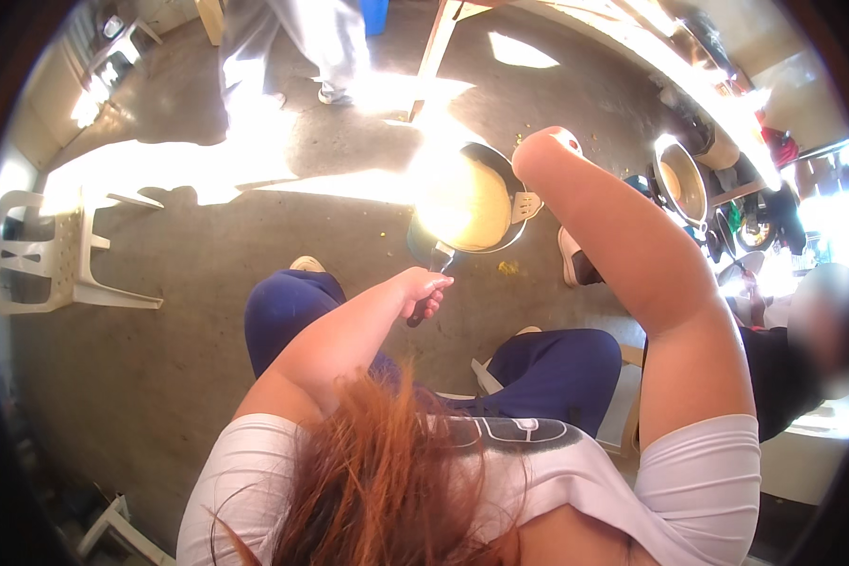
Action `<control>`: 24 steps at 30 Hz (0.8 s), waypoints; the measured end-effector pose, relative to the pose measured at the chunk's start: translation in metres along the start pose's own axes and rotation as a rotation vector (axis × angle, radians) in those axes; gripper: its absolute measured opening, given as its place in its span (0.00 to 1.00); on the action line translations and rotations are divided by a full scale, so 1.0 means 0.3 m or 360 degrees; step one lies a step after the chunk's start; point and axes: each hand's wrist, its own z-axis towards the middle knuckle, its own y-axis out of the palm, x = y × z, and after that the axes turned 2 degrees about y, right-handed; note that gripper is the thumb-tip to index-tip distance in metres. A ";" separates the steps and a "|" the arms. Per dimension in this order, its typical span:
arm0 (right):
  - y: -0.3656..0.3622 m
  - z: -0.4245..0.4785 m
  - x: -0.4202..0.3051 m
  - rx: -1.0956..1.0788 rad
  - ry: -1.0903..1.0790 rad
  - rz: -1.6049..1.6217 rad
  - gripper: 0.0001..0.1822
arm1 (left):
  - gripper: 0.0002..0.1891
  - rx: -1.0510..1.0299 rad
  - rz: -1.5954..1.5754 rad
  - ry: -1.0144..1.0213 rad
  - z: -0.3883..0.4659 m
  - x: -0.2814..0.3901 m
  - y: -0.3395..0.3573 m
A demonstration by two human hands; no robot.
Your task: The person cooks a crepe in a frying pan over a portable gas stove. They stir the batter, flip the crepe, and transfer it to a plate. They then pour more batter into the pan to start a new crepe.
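My left hand (pixel 424 293) grips the dark handle (pixel 416 315) of a round pan, with the metal neck showing beyond my fingers. A smooth pale-yellow layer of food (pixel 484 209) covers much of the pan (pixel 499 159); glare washes out its left side. My right hand (pixel 555 140) is bent at the wrist past the pan's far right rim, its fingers mostly hidden. From under that wrist a slotted spatula (pixel 527 206) shows its head at the pan's right edge. The spatula's handle is hidden behind my hand and forearm.
A white plastic chair (pixel 49 255) stands at left. Another person's legs (pixel 297 49) are at the top, near a wooden table leg (pixel 435 56). A large metal pan (pixel 681 182) stands at right, near another person (pixel 785 368). Yellow crumbs (pixel 508 268) lie on the concrete floor (pixel 205 283).
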 end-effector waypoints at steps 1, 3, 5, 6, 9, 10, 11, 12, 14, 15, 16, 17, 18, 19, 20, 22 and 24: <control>-0.003 0.006 -0.005 -0.0012 0.0017 0.0012 0.15 | 0.16 0.0029 -0.0010 0.0009 -0.006 0.000 0.009; 0.000 0.018 -0.002 -0.0044 0.0054 0.0043 0.15 | 0.15 0.0083 -0.0021 0.0023 -0.016 0.002 0.027; 0.031 0.054 0.031 -0.0040 0.0036 0.0080 0.14 | 0.14 0.0159 0.0039 0.0050 -0.027 0.007 0.047; 0.040 0.062 0.043 -0.0031 0.0024 0.0098 0.14 | 0.14 0.0204 0.0067 0.0067 -0.030 0.007 0.048; 0.066 0.071 0.066 -0.0019 0.0030 0.0221 0.13 | 0.14 0.0228 0.0082 0.0108 -0.023 -0.001 0.048; 0.069 0.064 0.070 -0.0008 0.0027 0.0204 0.13 | 0.13 0.0264 0.0090 0.0104 -0.018 -0.005 0.044; 0.075 0.055 0.072 0.0004 0.0024 0.0187 0.13 | 0.12 0.0300 0.0098 0.0099 -0.014 -0.009 0.037; 0.080 0.043 0.081 0.0014 0.0030 0.0174 0.13 | 0.12 0.0331 0.0113 0.0098 -0.009 -0.010 0.035; 0.134 0.096 0.083 0.0161 0.0098 0.0168 0.13 | 0.12 0.0298 0.0135 0.0104 -0.002 0.000 0.047; 0.133 0.091 0.069 0.0238 0.0116 0.0164 0.13 | 0.11 0.0292 0.0137 0.0098 -0.006 -0.002 0.047; 0.120 0.092 0.056 0.0166 0.0121 0.0142 0.14 | 0.11 0.0324 0.0152 0.0120 -0.010 -0.003 0.049; 0.095 0.101 0.027 0.0094 0.0126 0.0120 0.14 | 0.11 0.0355 0.0167 0.0142 -0.013 -0.003 0.050; 0.073 0.094 0.002 0.0019 0.0134 0.0096 0.14 | 0.11 0.0382 0.0183 0.0164 -0.014 -0.005 0.053; 0.066 0.092 -0.013 0.0011 0.0113 0.0073 0.15 | 0.12 0.0372 0.0191 0.0176 -0.016 -0.007 0.053; 0.061 0.089 -0.026 0.0003 0.0091 0.0051 0.15 | 0.12 0.0363 0.0200 0.0188 -0.019 -0.008 0.051; 0.074 0.100 -0.028 -0.0004 0.0055 0.0047 0.15 | 0.12 0.0355 0.0216 0.0195 -0.027 -0.001 0.057; 0.086 0.095 0.006 0.0052 0.0019 0.0258 0.13 | 0.11 0.0366 0.0222 0.0183 -0.034 0.005 0.061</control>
